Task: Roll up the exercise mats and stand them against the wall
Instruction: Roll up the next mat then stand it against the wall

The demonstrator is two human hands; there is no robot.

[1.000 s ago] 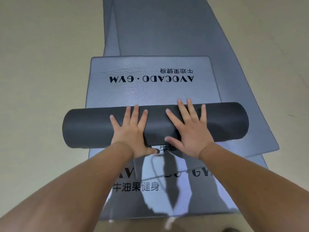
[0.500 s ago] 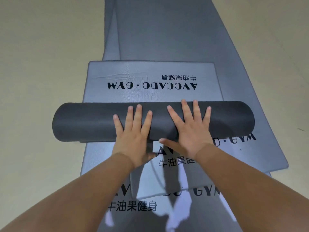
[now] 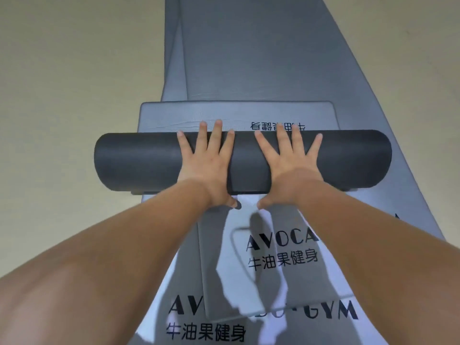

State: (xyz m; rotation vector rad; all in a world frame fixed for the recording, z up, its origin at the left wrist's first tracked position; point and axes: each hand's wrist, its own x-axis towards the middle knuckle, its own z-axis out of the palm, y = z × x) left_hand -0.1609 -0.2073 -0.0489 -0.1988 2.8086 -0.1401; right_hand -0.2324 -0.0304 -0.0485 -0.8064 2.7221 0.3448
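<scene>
A dark grey rolled mat [image 3: 149, 161] lies crosswise on the floor [image 3: 62, 95], its ends pointing left and right. Both hands are on its middle part. The left hand [image 3: 206, 165] is open, with straight, spread fingers laid flat over the top of the roll. The right hand [image 3: 288, 165] lies the same way just to the right of it, with a strip of bare roll between the two. The fingertips of both hands reach the roll's far edge, and the middle ones stick out a little past it. The thumbs point towards each other at the near side, low against the roll and close to the mat beneath. Neither hand curls round anything.

Beyond the roll lies the flat tail [image 3: 236, 113] of the same mat — lighter grey, slightly creased, with black characters that read upside down and are partly hidden by the right fingers. Its far edge is straight with rounded corners. Under it, longer grey mats [image 3: 261, 58] run away to the far edge of the view.

On the near side lies a grey mat printed "AVOCA" [image 3: 281, 247], with Chinese characters under the letters. It overlaps a lower mat [image 3: 331, 314] whose print ends in "GYM". Both forearms cross over these mats, and their shadows fall on them.
</scene>
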